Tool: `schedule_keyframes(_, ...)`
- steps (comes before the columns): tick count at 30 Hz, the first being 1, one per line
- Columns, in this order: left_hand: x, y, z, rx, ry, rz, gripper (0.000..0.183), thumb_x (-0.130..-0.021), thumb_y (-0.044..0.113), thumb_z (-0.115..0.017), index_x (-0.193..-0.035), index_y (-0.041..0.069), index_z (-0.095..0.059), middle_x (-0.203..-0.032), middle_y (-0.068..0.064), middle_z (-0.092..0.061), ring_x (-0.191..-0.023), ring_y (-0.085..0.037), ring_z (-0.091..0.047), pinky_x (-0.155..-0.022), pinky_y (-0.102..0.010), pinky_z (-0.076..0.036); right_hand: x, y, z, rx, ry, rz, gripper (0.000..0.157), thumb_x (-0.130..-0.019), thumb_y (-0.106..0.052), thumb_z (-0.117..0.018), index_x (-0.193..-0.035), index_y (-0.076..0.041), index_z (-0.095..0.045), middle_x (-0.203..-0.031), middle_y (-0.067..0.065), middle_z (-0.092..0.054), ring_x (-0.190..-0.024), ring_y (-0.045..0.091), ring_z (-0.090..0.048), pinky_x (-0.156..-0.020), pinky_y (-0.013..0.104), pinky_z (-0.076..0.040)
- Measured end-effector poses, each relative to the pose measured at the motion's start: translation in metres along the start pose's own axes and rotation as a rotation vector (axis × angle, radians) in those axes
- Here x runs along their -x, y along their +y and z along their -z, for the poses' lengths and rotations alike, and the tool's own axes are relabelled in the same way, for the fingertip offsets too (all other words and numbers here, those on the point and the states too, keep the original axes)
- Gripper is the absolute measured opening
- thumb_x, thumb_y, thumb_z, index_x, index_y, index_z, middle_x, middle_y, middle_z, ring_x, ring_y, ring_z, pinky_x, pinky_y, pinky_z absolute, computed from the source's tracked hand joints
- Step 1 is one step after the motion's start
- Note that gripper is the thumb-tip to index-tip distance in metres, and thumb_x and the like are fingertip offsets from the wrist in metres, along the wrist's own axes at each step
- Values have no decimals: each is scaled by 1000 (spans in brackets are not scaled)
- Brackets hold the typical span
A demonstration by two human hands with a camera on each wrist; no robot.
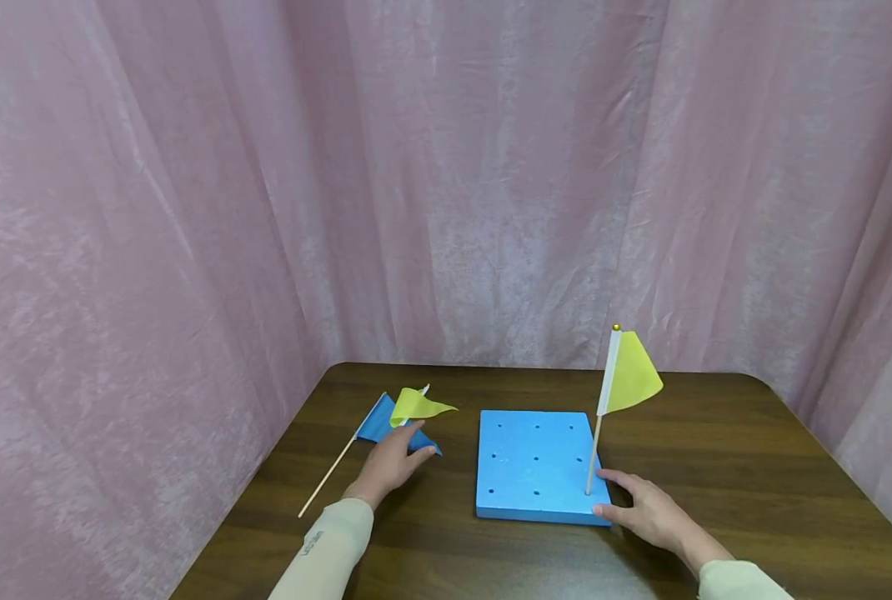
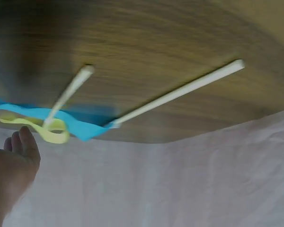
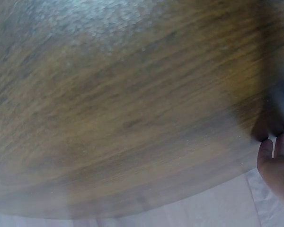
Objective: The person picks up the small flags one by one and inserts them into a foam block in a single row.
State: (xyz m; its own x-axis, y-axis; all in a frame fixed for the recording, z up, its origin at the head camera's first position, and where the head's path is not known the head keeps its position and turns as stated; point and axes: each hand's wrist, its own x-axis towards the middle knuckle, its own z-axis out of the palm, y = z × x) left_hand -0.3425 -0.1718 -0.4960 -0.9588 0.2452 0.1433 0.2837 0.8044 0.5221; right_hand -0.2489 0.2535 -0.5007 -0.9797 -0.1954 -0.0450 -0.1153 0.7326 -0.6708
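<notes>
Left arm: reaches in from the near edge, slanting forward and to the right, its pale sleeve point(image 1: 326, 550) ending at the wrist.
Left hand: hands differ here; the left point(image 1: 392, 464) is palm down with loosely extended fingers beside the lying yellow flag point(image 1: 416, 405); whether it touches the cloth I cannot tell.
Right arm: comes from the near right, angled forward and to the left.
Right hand: relaxed, thumb and fingers spread; the hand point(image 1: 652, 512) rests its fingertips at the right edge of the blue board point(image 1: 513, 475), thumb by the near right corner.
Lying yellow flag: left of the board, its rippled cloth over the blue flag point(image 1: 374, 422), tip pointing right; the stick slants from far right to near left, part hidden by the left hand.
Blue flag: flat on the wooden counter point(image 1: 446, 550), long axis running from near left to far right, cloth tapering right and toward the person.
Standing yellow flag: this one point(image 1: 628, 372) rises from the board's near right hole, tilted slightly right, gold knob point(image 1: 616, 327) on top, cloth pointing right.
Board: three rows of three holes.
Backdrop: pink curtain point(image 1: 476, 183).
</notes>
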Motion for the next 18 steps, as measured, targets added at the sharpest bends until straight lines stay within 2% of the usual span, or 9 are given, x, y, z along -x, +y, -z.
schedule_keyframes(9,7,-27,17,0,140,110,57,-94,32,-70,-140,2,-54,-134,-18,-59,-124,-40,-53,-100,-55,-44,1,-2,0,-12,-4,-16,69,-88,-48,-72,-142,-9,-53,-142,27,-48,-132,52,-39,-98,68,-36)
schedule_keyframes(15,10,-35,19,-1,165,195,54,-93,28,-72,-137,1,-56,-133,-20,-59,-124,-40,-53,-102,-56,-43,0,-2,0,-23,-10,-24,70,-88,-48,-71,-143,-8,-52,-143,27,-47,-132,51,-39,-99,67,-36)
schedule_keyframes(18,12,-38,17,-5,170,209,54,-92,27,-73,-135,0,-58,-130,-21,-61,-122,-39,-55,-100,-55,-44,0,-2,0,-29,-13,-27,70,-88,-48,-71,-143,-8,-52,-143,28,-47,-132,52,-38,-99,67,-36)
